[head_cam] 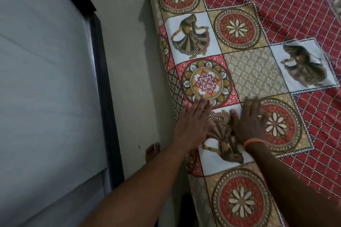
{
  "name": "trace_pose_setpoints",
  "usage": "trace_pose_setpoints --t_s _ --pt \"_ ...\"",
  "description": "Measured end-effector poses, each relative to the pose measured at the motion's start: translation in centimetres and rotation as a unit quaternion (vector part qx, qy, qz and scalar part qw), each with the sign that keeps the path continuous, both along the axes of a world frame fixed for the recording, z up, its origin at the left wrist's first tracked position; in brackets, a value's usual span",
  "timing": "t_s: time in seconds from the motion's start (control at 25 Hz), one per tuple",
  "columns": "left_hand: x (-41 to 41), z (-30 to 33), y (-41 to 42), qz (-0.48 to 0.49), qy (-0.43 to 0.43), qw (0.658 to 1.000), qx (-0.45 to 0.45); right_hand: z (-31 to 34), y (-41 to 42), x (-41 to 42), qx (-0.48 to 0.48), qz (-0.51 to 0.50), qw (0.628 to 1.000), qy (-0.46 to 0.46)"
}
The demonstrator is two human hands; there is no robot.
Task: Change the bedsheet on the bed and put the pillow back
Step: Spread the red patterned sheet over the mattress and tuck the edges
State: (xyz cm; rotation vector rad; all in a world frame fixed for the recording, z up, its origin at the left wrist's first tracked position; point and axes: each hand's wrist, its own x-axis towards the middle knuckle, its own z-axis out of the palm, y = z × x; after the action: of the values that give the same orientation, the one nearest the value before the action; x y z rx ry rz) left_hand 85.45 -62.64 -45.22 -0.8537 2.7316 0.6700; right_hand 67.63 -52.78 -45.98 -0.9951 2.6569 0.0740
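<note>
From the head camera, a red, gold and white patterned cotton bedsheet with flower medallions and dancer panels covers the bed, its border falling over the near edge. The left hand lies flat by that edge with its fingers straight and slightly spread, gripping nothing. The right hand, wearing an orange thread wristband, presses palm-down just beside it, fingers straight too. Both probably lie flat to smooth creases toward the edge. No pillow shows. A bare foot stands on the pale floor.
</note>
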Motion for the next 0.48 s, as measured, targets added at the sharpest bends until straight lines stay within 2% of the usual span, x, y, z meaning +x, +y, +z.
trace_pose_setpoints --t_s 0.08,0.12,0.2,0.24,0.32,0.36,0.4,0.48 --pt "2.3 -1.1 -2.6 -0.039 -0.008 0.999 0.003 -0.8 -2.8 4.8 0.021 0.032 0.999 0.036" --pt "3.8 -1.4 -3.8 -0.020 -0.017 0.999 0.029 -0.8 -4.1 7.4 0.023 0.067 0.997 0.044" --pt "6.4 -0.8 -7.2 0.105 -0.049 0.986 0.121 -0.1 -7.8 10.7 -0.001 0.176 0.984 0.030" --pt "7.2 -0.2 -9.2 0.181 -0.055 0.969 0.159 0.3 -9.9 11.5 -0.014 0.261 0.965 0.011" --pt "7.2 1.5 -13.0 0.285 -0.030 0.938 0.192 1.3 -14.1 11.7 -0.075 0.434 0.896 -0.055" --pt "6.5 2.4 -15.3 0.315 0.002 0.930 0.191 2.0 -16.9 10.8 -0.130 0.463 0.873 -0.083" --pt "5.4 3.3 -17.6 0.318 0.038 0.931 0.176 2.9 -19.8 9.3 -0.200 0.430 0.876 -0.093" --pt "1.9 4.7 -22.3 0.260 0.102 0.951 0.129 4.2 -25.6 4.8 -0.298 0.248 0.918 -0.079"
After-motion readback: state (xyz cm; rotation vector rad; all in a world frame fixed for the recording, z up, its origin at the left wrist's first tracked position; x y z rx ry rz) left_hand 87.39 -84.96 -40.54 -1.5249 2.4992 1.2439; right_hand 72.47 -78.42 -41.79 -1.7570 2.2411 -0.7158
